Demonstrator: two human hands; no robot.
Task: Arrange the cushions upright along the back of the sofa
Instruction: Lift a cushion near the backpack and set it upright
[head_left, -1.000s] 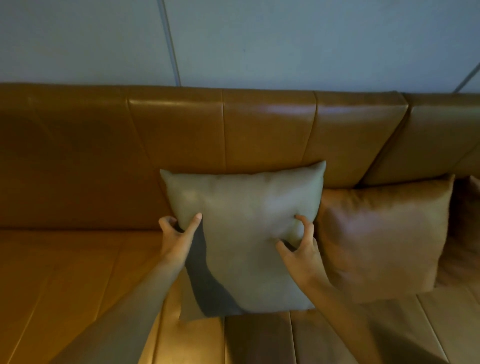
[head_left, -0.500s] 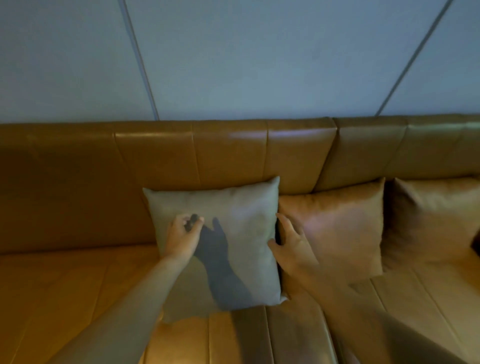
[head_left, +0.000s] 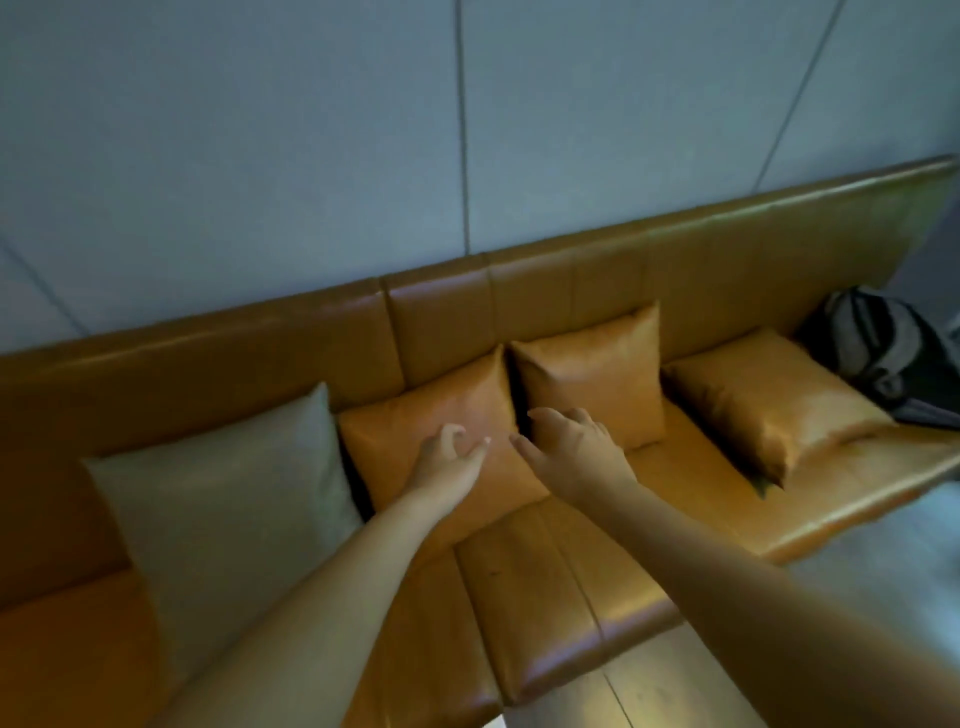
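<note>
Four cushions sit on the sofa (head_left: 545, 587); the far-right cushion (head_left: 769, 400) lies slumped. Both hands are open and empty, left hand (head_left: 449, 460) and right hand (head_left: 574, 447) over the second cushion (head_left: 415, 441). Next comes standing the slumped one against the backrest.

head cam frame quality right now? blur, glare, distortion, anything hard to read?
Head view: soft all over, likely motion blur; left hand and right hand lack crisp edges. Wide-angle tilt makes the sofa back run diagonally. Glare streaks along the seat's front edge. Dim, bluish wall light. The dark bag at far right is hard to read.
</note>
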